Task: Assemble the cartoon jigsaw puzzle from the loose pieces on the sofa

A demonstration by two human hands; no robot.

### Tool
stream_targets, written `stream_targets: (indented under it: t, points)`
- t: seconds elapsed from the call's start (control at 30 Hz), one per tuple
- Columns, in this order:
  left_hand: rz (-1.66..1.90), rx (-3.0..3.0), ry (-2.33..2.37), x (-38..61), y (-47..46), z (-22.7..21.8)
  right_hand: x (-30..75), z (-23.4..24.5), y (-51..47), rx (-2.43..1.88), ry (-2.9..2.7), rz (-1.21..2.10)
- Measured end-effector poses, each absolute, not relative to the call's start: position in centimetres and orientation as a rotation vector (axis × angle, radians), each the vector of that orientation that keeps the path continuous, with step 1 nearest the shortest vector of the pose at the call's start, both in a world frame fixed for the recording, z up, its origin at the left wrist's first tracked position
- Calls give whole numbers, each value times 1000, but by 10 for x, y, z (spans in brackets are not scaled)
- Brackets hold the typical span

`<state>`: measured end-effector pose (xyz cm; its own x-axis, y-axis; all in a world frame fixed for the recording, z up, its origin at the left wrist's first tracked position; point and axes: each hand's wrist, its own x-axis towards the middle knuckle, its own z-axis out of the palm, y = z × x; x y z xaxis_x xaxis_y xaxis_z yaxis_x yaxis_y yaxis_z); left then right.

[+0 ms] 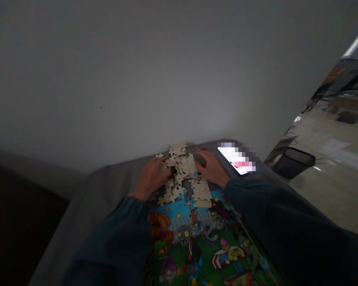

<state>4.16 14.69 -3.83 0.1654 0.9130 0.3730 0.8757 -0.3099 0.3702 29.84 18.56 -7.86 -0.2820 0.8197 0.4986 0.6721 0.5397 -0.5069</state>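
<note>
A heap of jigsaw puzzle pieces [179, 171], mostly pale backs up with some joined into sheets, lies between my two hands. My left hand [152, 177] rests at the heap's left side, fingers curved and thumb apart from them, touching the pieces. On the right side, my right hand [211, 167] arches with its fingertips at the edge of a joined pale strip [201, 188]. Nothing shows held in either hand. Nearer to me lies a colourful picture board [193, 242] with cartoon zombies and plants, its upper end under some pieces.
A phone [234, 159] with a lit screen lies to the right on the grey cloth surface [107, 186]. Behind stands a plain wall [155, 79]. Down on the floor at the right is a dark mesh bin [294, 163].
</note>
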Motion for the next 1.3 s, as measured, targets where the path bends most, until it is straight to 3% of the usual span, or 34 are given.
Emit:
stream_targets:
  t: [0.33, 0.93, 1.3]
  points:
    - [910, 2200, 2013, 32, 154, -50, 297, -75, 241, -1532, -1836, 140]
    - [769, 2155, 2050, 34, 165, -62, 291, -77, 288, -1297, -2008, 64]
    - [759, 2153, 2019, 34, 164, -60, 271, -62, 256, -903, -2174, 156]
